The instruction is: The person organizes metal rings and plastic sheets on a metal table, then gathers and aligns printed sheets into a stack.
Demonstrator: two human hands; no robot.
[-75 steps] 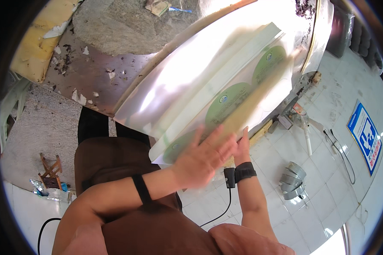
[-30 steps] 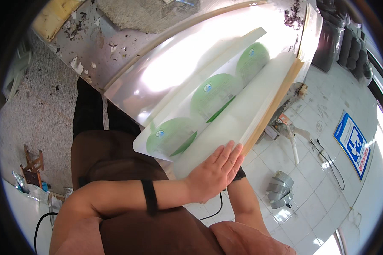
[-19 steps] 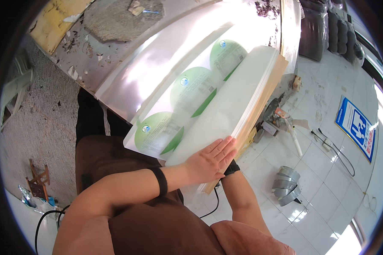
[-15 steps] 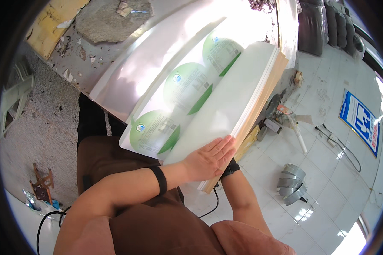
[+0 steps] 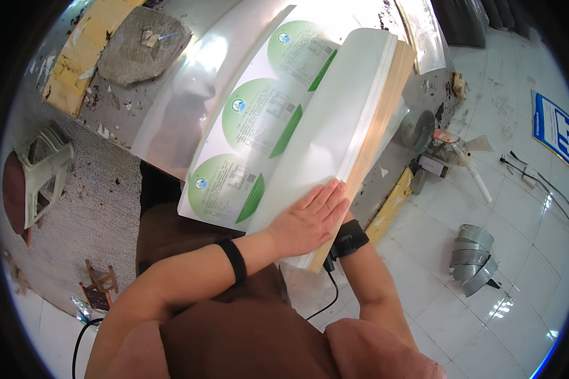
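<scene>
A thick bundle of large sheets (image 5: pixel 335 120) lies slantwise across the near part of the table, with its top sheets curled over. Beside the curl, a printed sheet (image 5: pixel 231 189) shows green and white round labels in a row. My left hand (image 5: pixel 306 218) rests flat on the curled white paper by its layered edge, fingers stretched out and close together. My right forearm (image 5: pixel 376 271), with a black band at the wrist, reaches behind the bundle's right edge. The fingers of my right hand are hidden by the paper.
The table (image 5: pixel 123 107) carries a stone slab (image 5: pixel 145 47) and scraps. Yellow boards (image 5: pixel 85 54) lie at the left. A roll of grey bands (image 5: pixel 473 259), a blue sign (image 5: pixel 556 129) and cables (image 5: pixel 537 180) are on the tiled floor. A plastic stool (image 5: pixel 44 177) stands left.
The whole view has shifted, with the floor items now farther right. The bundle appears slightly lower-left relative to my body. My left hand stays flat on it; my right hand remains behind.
</scene>
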